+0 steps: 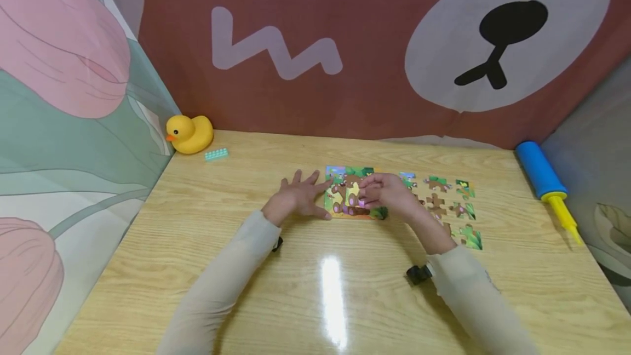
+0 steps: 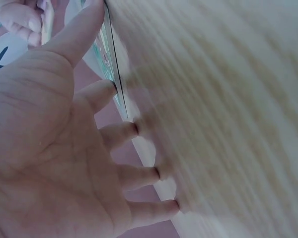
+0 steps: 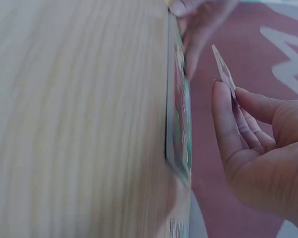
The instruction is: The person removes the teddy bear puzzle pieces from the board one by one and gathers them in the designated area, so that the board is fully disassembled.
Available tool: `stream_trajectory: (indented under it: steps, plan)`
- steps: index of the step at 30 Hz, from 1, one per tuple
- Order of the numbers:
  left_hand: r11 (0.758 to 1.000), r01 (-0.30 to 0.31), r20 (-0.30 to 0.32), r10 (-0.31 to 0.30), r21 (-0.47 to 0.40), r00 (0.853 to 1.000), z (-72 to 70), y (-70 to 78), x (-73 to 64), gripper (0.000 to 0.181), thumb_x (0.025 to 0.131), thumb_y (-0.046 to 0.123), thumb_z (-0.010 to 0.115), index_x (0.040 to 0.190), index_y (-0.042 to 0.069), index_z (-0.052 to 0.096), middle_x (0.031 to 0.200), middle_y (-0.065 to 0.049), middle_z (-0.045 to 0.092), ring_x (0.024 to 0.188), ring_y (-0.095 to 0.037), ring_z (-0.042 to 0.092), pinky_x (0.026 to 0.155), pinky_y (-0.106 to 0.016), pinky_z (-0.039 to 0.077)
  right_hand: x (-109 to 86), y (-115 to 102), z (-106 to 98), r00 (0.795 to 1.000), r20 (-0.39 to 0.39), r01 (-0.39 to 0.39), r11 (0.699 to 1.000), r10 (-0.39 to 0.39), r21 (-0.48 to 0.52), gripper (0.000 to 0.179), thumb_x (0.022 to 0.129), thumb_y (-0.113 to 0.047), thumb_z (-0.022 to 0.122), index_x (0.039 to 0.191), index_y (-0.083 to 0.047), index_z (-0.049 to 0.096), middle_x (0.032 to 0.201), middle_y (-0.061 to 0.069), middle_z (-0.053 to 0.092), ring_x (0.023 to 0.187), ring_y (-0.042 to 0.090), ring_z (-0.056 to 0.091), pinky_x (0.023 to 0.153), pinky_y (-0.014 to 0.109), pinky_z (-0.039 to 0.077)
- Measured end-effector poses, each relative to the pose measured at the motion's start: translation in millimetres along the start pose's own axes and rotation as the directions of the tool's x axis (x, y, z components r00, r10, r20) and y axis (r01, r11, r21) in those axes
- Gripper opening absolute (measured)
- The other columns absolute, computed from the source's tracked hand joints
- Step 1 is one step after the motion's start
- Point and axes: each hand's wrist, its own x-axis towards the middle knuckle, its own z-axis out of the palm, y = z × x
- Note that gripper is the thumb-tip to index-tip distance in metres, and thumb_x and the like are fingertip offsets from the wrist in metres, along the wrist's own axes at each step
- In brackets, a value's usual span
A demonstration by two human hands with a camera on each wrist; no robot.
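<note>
My left hand (image 1: 299, 197) rests on the table with its fingers spread, thumb and index finger at the left edge of a bear jigsaw puzzle (image 1: 351, 211). In the left wrist view, the fingertips of that hand (image 2: 54, 144) touch the tabletop. Above the puzzle's right side, my right hand (image 1: 394, 195) pinches a puzzle piece between thumb and fingers. The right wrist view shows this thin puzzle piece (image 3: 223, 68) raised clear of the puzzle, tilted nearly on edge. Several loose puzzle pieces (image 1: 436, 205) lie in rows to the right, some hidden behind the right hand and wrist.
A yellow rubber duck (image 1: 194, 137) and a small teal toy brick (image 1: 216, 154) are at the table's back left corner. A blue and yellow hand pump (image 1: 542, 171) lies along the right edge. Behind the table (image 1: 276, 311) hangs a brown printed cloth (image 1: 305, 103).
</note>
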Motion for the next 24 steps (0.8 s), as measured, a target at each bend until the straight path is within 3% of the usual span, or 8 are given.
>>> stream_trajectory:
  steps: [6,13,19,24]
  plan:
    - [1.000,-0.007,-0.014,0.007,-0.013,1.000,-0.8,1.0,-1.3,0.096,0.088,0.068,0.064,0.162,0.043,0.009,0.172,-0.001,-0.005,0.156,-0.046,-0.010,0.122,-0.070,-0.001,-24.3,10.6,-37.6,0.999,-0.047,-0.010,0.999,0.012,0.042,0.032,0.102,-0.009,0.060,0.128,0.009,0.053,0.094,0.001,0.074,0.083,0.011,0.072,0.081,0.033,0.063]
    - [1.000,-0.001,-0.012,0.001,0.000,1.000,-1.9,2.3,-1.6,0.094,0.088,0.068,0.063,0.161,0.044,0.009,0.172,-0.001,-0.005,0.156,-0.045,-0.010,0.122,-0.070,-0.001,-58.3,26.2,-72.0,0.995,-0.091,-0.042,0.998,0.038,-0.045,0.041,0.106,-0.018,0.054,0.138,0.008,0.050,0.110,0.005,0.066,0.089,0.009,0.071,0.083,0.028,0.062]
    - [1.000,-0.001,-0.008,0.001,0.003,1.000,-0.6,1.9,-1.6,0.095,0.088,0.068,0.063,0.161,0.044,0.009,0.172,-0.001,-0.005,0.156,-0.046,-0.010,0.122,-0.070,0.000,-76.3,38.8,-83.9,0.993,-0.097,-0.067,0.997,0.064,-0.036,0.043,0.106,-0.015,0.053,0.138,0.012,0.048,0.105,-0.003,0.068,0.086,0.006,0.070,0.079,0.028,0.062]
    - [1.000,0.001,-0.005,-0.001,-0.002,1.000,0.4,1.3,-1.1,0.095,0.088,0.068,0.064,0.162,0.043,0.009,0.172,-0.001,-0.005,0.155,-0.046,-0.010,0.122,-0.071,0.000,-83.7,46.0,-86.5,0.994,-0.091,-0.060,0.998,0.057,-0.028,0.043,0.106,-0.014,0.051,0.139,0.014,0.047,0.105,-0.001,0.070,0.089,0.006,0.072,0.081,0.030,0.062]
